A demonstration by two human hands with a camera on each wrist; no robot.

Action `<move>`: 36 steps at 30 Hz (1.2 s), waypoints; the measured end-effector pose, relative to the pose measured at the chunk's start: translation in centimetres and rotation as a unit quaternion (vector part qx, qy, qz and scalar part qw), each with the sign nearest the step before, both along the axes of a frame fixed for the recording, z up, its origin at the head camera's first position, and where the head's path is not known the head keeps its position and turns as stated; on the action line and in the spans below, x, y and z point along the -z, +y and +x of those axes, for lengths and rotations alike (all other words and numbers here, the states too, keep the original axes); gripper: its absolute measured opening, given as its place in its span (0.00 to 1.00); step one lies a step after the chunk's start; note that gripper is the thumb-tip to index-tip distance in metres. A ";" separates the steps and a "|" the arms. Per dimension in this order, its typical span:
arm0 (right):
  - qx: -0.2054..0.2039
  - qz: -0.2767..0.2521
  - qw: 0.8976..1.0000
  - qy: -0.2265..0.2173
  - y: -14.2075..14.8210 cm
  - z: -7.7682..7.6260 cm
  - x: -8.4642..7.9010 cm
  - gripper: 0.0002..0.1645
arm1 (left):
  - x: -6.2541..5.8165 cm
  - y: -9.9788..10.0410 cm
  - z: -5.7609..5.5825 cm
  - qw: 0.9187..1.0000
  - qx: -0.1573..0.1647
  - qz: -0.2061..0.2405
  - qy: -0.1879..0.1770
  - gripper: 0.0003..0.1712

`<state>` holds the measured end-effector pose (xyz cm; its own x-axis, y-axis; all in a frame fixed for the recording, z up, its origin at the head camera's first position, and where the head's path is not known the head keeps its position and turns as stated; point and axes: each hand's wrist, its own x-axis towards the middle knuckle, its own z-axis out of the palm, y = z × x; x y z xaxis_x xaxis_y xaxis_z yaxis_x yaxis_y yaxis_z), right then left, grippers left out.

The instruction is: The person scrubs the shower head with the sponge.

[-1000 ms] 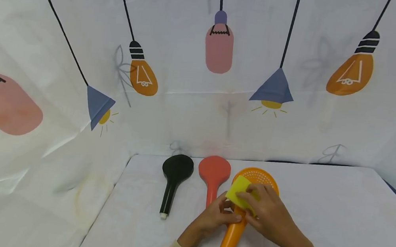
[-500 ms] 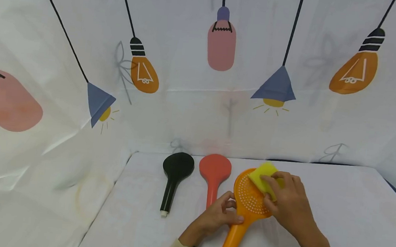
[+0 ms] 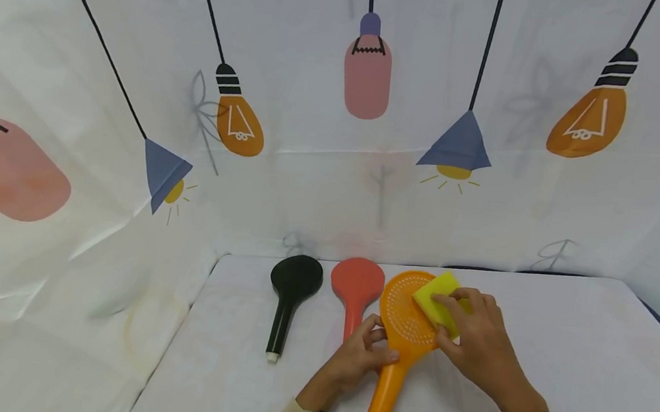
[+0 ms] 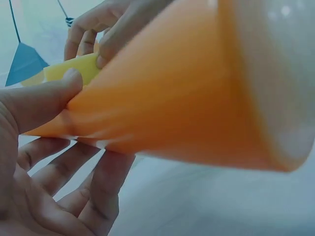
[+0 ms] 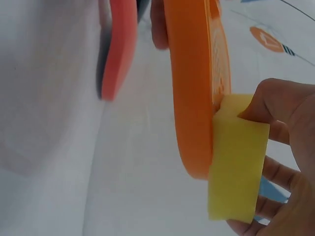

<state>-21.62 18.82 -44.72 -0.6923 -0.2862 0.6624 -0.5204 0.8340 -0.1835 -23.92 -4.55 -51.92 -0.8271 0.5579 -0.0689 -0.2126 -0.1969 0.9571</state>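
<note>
An orange shower head (image 3: 402,312) with a perforated face is held up off the table, face upward. My left hand (image 3: 357,358) grips it at the neck, thumb on top and fingers beneath, as the left wrist view also shows around the orange handle (image 4: 162,98). In my right hand (image 3: 475,339) a yellow sponge (image 3: 439,303) is pinched between thumb and fingers. The sponge lies against the right side of the perforated face; in the right wrist view the sponge (image 5: 238,162) presses flat on the shower head's face (image 5: 221,69).
A black shower head (image 3: 295,289) and a red shower head (image 3: 357,285) lie side by side on the white table (image 3: 220,354), left of the hands. Behind the table hangs a white sheet (image 3: 307,197) printed with lamps.
My right hand has moved the sponge from the shower head's neck up to the right of its face. The left hand keeps its grip while the shower head has tilted slightly leftward.
</note>
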 end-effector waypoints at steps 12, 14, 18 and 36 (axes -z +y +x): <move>-0.072 0.021 0.997 -0.026 -3.4 1.1 1.2 0.27 | 0.1 -0.8 -0.2 0.998 -0.002 0.065 -0.003 0.50; -0.082 0.020 0.996 -0.021 -3.6 1.2 1.4 0.27 | 0.3 -1.0 -0.3 0.997 0.006 0.077 0.002 0.49; -0.092 0.023 0.995 -0.016 -3.8 1.3 1.5 0.27 | 0.4 -1.2 -0.3 0.995 0.013 0.103 -0.001 0.44; -0.220 0.022 0.970 -0.099 -3.8 2.4 0.2 0.31 | -0.1 -1.7 -0.3 0.969 -0.035 0.239 -0.052 0.38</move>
<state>-19.18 15.02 -44.91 -0.6089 -0.6084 0.5091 -0.7862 0.5481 -0.2853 -24.18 -6.23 -51.80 -0.8660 0.4903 0.0984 -0.2734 -0.6290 0.7278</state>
